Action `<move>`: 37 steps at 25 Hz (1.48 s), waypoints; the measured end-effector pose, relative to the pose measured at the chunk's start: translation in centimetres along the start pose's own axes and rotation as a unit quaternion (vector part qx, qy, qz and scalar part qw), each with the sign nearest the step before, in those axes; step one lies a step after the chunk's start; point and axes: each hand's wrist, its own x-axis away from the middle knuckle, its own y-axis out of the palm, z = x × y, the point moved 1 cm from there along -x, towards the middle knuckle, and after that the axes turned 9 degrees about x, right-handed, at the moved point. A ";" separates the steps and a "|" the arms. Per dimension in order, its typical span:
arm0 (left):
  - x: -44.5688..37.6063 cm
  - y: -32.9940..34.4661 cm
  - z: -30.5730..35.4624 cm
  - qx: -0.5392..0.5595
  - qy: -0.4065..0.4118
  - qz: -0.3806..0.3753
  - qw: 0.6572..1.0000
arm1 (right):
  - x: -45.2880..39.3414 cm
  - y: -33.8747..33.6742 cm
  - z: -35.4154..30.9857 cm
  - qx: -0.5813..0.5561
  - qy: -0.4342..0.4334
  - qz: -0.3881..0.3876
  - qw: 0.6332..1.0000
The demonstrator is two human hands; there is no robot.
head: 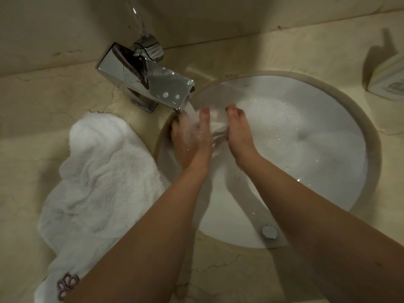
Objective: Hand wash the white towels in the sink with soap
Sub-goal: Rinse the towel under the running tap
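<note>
Your left hand (192, 136) and right hand (238, 132) both curl their fingers (205, 113) around one bunched white towel (218, 130), held under the faucet (150, 84) over the foamy sink (306, 136). A second towel (98, 180) lies on the tabletop (28, 119).

Beige marble-look stone countertop (54, 106) with thin dark veins, meeting a matching beige stone backsplash wall (65, 29) at a low ledge. Dim warm light, shadows cast on the wall upper right. Pale boxy plastic container (389, 82) at the right edge of the counter, cut off by the frame.
</note>
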 end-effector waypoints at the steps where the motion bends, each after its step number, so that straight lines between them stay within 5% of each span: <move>1: 0.3 0.1 -0.5 0.019 0.005 -0.012 1.000 | 0.1 0.5 0.3 0.045 0.001 -0.003 0.999; 4: 0.8 0.4 -2.0 0.088 0.015 -0.033 0.995 | 0.3 1.0 1.2 0.219 -0.034 0.065 0.973; 7: 0.7 0.9 -2.2 0.113 0.012 -0.043 0.993 | 0.0 0.7 0.6 0.139 -0.122 0.091 0.979; 14: -0.4 2.8 -3.3 0.214 -0.031 -0.061 0.974 | -0.7 1.9 2.6 0.225 -0.098 0.093 0.965; 19: -0.6 4.6 -5.8 0.148 0.049 -0.061 0.986 | -1.9 1.4 4.1 0.273 -0.132 0.111 0.946; 26: -2.5 5.6 -7.3 0.099 -0.064 -0.106 0.987 | -4.7 1.3 5.0 0.385 -0.122 0.114 0.907; 31: -2.4 6.2 -6.2 -0.034 0.148 -0.028 0.988 | -5.7 0.4 4.2 0.327 -0.098 0.113 0.933; 37: -2.0 6.1 -4.5 -0.021 0.093 -0.026 0.995 | -6.1 0.3 3.0 0.440 -0.151 0.060 0.883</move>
